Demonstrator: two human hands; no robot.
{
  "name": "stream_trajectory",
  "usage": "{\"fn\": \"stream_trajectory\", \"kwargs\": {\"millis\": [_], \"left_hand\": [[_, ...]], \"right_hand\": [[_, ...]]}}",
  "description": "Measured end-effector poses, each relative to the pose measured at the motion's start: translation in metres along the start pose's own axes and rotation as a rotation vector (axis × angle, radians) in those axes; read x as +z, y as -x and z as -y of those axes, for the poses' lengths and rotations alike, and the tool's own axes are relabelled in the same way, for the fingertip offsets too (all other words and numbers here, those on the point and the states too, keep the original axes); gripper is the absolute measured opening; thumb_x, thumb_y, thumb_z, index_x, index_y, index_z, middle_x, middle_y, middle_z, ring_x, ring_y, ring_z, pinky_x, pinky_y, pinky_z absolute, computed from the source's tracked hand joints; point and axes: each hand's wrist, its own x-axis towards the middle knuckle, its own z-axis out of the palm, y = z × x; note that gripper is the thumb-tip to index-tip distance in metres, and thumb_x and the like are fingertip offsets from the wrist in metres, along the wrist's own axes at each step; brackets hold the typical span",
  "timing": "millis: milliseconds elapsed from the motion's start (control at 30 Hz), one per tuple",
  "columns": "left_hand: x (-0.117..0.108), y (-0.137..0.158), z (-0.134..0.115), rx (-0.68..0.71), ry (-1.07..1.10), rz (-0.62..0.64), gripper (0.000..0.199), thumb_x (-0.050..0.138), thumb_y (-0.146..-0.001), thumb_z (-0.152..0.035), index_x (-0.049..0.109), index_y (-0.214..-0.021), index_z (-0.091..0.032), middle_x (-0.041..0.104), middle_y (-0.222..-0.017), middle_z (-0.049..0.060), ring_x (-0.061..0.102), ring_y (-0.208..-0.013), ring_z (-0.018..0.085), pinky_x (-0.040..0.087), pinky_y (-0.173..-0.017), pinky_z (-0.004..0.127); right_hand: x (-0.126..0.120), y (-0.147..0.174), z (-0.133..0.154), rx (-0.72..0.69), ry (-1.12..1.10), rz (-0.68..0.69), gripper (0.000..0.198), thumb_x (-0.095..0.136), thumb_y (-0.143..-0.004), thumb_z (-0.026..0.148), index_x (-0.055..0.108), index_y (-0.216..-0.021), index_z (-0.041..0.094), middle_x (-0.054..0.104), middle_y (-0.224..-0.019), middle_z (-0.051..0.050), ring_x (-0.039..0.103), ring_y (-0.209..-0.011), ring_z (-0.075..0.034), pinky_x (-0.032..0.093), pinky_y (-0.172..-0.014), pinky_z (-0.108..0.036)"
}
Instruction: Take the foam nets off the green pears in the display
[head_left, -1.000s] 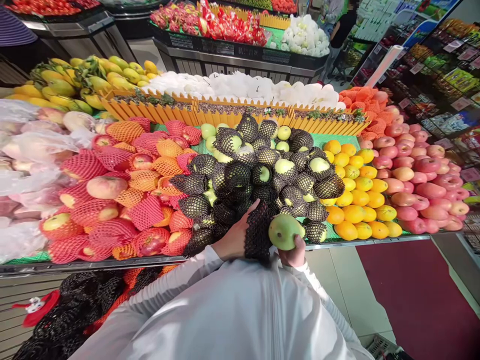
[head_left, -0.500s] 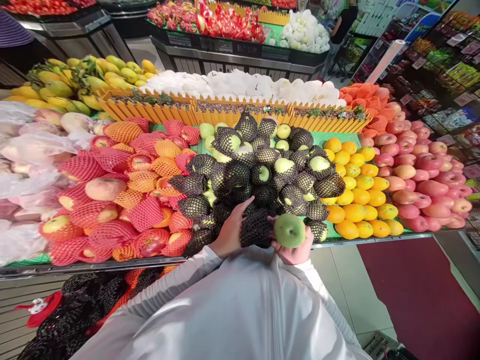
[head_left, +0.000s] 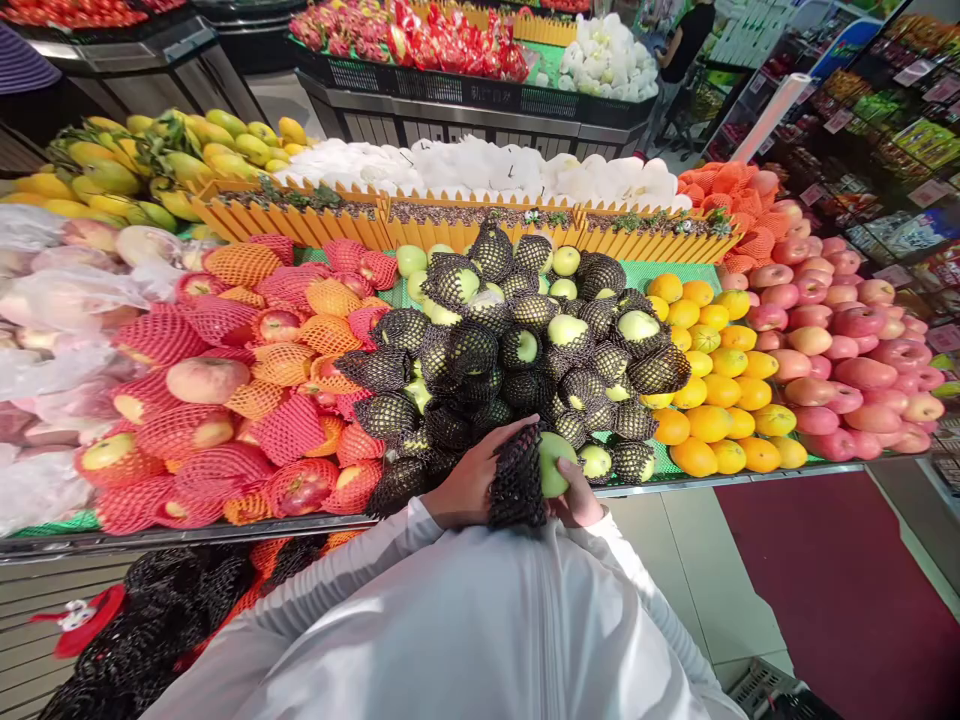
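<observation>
Close to my chest, my left hand (head_left: 466,482) grips a black foam net sleeve (head_left: 517,478). My right hand (head_left: 579,496) holds a green apple (head_left: 555,464), with the thumb on its right side. The apple's left side sits in the mouth of the sleeve, while its right side is bare. Some fingers of both hands are hidden behind the sleeve and apple. Just beyond my hands lies a pile of green apples (head_left: 568,330), many of them in black nets.
Red and orange netted apples (head_left: 225,420) lie left of the pile. Oranges (head_left: 709,425) and pink apples (head_left: 862,375) lie right. An orange picket fence (head_left: 480,225) runs behind. Black nets (head_left: 161,610) fill a spot below the stand's edge at lower left.
The green apple has moved left from beside the net sleeve into its mouth. My left hand has shifted slightly right with the sleeve, its opening now around the apple's left side.
</observation>
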Motion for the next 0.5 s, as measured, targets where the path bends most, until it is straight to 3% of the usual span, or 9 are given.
{"fn": "stream_trajectory", "kwargs": {"millis": [100, 200, 367, 500], "left_hand": [[0.002, -0.003, -0.004, -0.045, -0.03, 0.043, 0.078, 0.072, -0.081, -0.036, 0.038, -0.151, -0.029, 0.03, -0.162, 0.002, 0.031, -0.148, 0.028, 0.03, -0.124, 0.045], [0.003, -0.006, -0.003, -0.082, -0.047, 0.068, 0.085, 0.071, -0.081, -0.036, 0.03, -0.155, -0.026, 0.04, -0.157, 0.007, 0.044, -0.14, 0.027, 0.039, -0.118, 0.044], [0.01, -0.003, 0.013, -0.019, -0.207, 0.156, 0.063, 0.064, -0.085, -0.033, 0.046, -0.145, -0.027, 0.052, -0.147, 0.006, 0.044, -0.139, 0.026, 0.042, -0.115, 0.041], [0.019, 0.005, 0.026, -0.107, -0.266, 0.065, 0.059, 0.063, -0.083, -0.033, 0.053, -0.14, -0.026, 0.059, -0.133, 0.009, 0.053, -0.126, 0.027, 0.051, -0.104, 0.042]], "right_hand": [[0.006, -0.003, 0.006, 0.003, 0.021, 0.007, 0.053, 0.076, -0.071, 0.06, 0.068, -0.105, 0.019, 0.067, -0.07, -0.003, 0.062, -0.059, -0.019, 0.052, -0.055, -0.031], [0.01, -0.003, 0.009, -0.03, 0.081, 0.017, 0.07, 0.085, -0.058, 0.06, 0.062, -0.112, 0.022, 0.069, -0.093, -0.005, 0.065, -0.089, -0.024, 0.053, -0.082, -0.037], [0.009, 0.002, -0.002, -0.097, 0.127, -0.103, 0.08, 0.086, -0.05, 0.066, 0.048, -0.107, 0.025, 0.061, -0.093, -0.003, 0.058, -0.08, -0.02, 0.049, -0.071, -0.031], [0.009, 0.006, -0.008, -0.156, 0.256, -0.173, 0.074, 0.088, -0.055, 0.054, 0.042, -0.106, 0.026, 0.058, -0.113, -0.007, 0.058, -0.097, -0.021, 0.049, -0.081, -0.032]]}}
